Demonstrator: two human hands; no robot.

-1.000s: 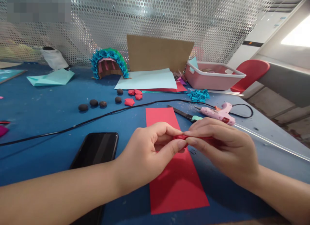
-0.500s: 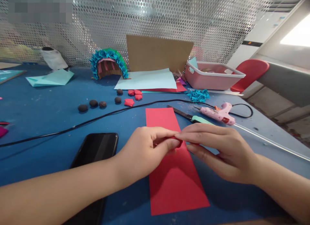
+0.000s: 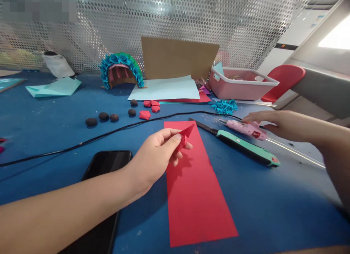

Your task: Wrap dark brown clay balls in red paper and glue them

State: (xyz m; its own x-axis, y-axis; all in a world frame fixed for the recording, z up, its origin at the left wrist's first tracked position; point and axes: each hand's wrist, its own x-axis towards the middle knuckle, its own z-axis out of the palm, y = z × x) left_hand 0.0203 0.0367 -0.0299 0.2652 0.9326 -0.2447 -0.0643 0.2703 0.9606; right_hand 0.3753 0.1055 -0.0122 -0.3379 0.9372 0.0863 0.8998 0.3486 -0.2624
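Above a long red paper strip [image 3: 197, 195], my left hand [image 3: 158, 152] pinches a small folded red paper [image 3: 187, 133], its pointed end sticking up to the right. My right hand [image 3: 281, 124] is over the handle end of a pink glue gun [image 3: 243, 128], fingers stretched out; whether they touch it cannot be told. The glue gun lies on its side, nozzle to the left, a clear glue stick out of its back. Just in front of it rests a green and black utility knife [image 3: 243, 146] with its dark blade out, the blade tip near the strip's top edge.
A black phone [image 3: 109, 166] lies under my left forearm. A black cable [image 3: 123, 128] crosses the blue table. Behind it are dark balls [image 3: 104, 116], folded red pieces [image 3: 144, 115], a blue-fringed arch [image 3: 121, 61], light-blue sheets [image 3: 165, 89] and a pink basket [image 3: 243, 89].
My right hand has left the folded red paper and moved right, to the glue gun, uncovering the knife's handle. My left hand has risen slightly and turned, still holding the folded paper.
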